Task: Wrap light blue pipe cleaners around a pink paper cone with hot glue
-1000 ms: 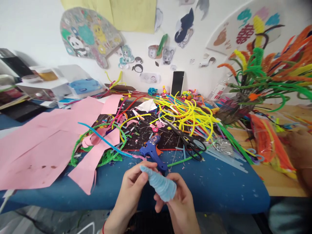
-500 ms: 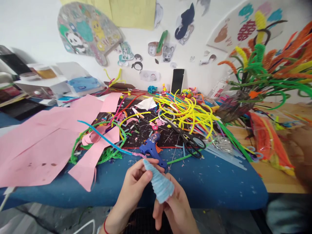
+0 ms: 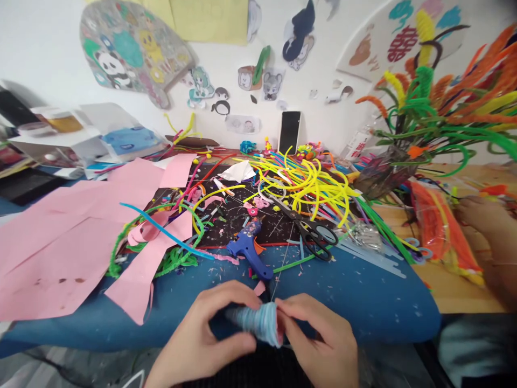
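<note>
A light blue cone (image 3: 263, 322) wrapped in fuzzy pipe cleaner lies sideways between my hands above the blue table's front edge. Its wide end faces right, with a pink inner edge showing. My left hand (image 3: 205, 334) curls around the narrow end, which is blurred and partly in shadow. At the wide rim, the fingers of my right hand (image 3: 325, 339) pinch the edge. Just beyond my hands, a blue glue gun (image 3: 251, 250) lies on the table beside a small pink scrap (image 3: 259, 288).
Pink sheets (image 3: 52, 253) cover the left side. Black scissors (image 3: 315, 233) lie right of the glue gun, near yellow pipe cleaners (image 3: 311, 183). A blue pipe cleaner (image 3: 161, 229) crosses a pink strip. At far right, another person's hand (image 3: 480, 215) is by an orange bundle (image 3: 438, 231).
The cone has turned from pointing up and away to lying sideways, its wide end right. My right hand has shifted to its rim. The other person's hand has come clearer at the right.
</note>
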`<state>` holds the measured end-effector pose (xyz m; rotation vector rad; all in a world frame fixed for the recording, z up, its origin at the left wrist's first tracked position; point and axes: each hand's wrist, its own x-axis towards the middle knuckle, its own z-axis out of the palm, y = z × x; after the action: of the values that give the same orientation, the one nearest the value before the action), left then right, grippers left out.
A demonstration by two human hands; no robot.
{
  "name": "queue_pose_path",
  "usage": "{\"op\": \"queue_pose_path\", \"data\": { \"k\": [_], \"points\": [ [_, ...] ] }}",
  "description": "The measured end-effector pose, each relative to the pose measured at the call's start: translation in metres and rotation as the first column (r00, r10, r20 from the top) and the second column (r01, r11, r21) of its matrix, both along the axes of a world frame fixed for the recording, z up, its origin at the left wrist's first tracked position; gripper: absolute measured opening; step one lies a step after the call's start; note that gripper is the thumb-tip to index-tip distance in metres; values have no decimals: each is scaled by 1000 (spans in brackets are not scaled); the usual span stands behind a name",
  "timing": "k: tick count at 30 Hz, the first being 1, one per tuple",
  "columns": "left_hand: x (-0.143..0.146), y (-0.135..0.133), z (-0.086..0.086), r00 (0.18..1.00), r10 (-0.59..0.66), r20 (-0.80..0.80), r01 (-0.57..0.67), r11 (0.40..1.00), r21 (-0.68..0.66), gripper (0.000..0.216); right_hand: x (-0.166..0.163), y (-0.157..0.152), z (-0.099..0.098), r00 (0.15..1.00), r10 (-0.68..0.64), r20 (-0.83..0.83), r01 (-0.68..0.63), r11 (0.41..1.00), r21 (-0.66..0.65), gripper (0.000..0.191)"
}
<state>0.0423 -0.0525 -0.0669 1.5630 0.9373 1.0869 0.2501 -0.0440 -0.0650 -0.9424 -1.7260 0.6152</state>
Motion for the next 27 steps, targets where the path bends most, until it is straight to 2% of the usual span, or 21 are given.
{"op": "queue_pose_path", "data": {
  "k": [3, 5, 7, 9, 11, 13, 15, 17, 20, 24, 27],
  "points": [
    [-10, -8, 9, 972, -108, -208, 119, 992, 40, 54, 2, -2, 9, 982, 180, 56, -182, 983, 18, 17],
    [-11, -12, 9, 948, -157, -276, 163, 987, 0, 51, 3, -5, 12, 975, 211, 71, -212, 977, 1, 19],
    [-10, -16, 3, 952, -168, -258, 169, 985, -18, 41, 3, -7, 12, 983, 164, 85, -161, 986, -41, 16],
    [-8, -18, -7, 977, -116, -179, 118, 993, 0, 36, 4, -7, 12, 988, 131, 87, -126, 990, -61, 14],
    [-7, -19, -16, 993, -64, -99, 67, 997, 25, 36, 5, -6, 13, 980, 174, 92, -174, 985, -13, 14],
    [-7, -20, -22, 997, -50, -50, 52, 998, 34, 37, 7, -4, 15, 960, 228, 165, -238, 970, 45, 19],
    [-9, -21, -24, 995, -71, -64, 72, 997, 18, 39, 9, -2, 17, 909, 249, 335, -285, 956, 63, 31],
    [-12, -21, -24, 986, -96, -135, 94, 995, -24, 41, 11, -1, 17, 814, 262, 519, -343, 937, 66, 44],
    [-17, -23, -25, 956, -144, -257, 112, 984, -136, 46, 12, -1, 12, 722, 258, 642, -409, 908, 95, 50],
    [-18, -28, -30, 925, -187, -331, 88, 953, -291, 42, 10, 0, 1, 764, 266, 587, -418, 898, 137, 58],
    [-17, -32, -33, 932, -219, -288, 129, 945, -301, 34, 11, 1, -4, 801, 304, 516, -430, 891, 142, 62]
  ]
}}
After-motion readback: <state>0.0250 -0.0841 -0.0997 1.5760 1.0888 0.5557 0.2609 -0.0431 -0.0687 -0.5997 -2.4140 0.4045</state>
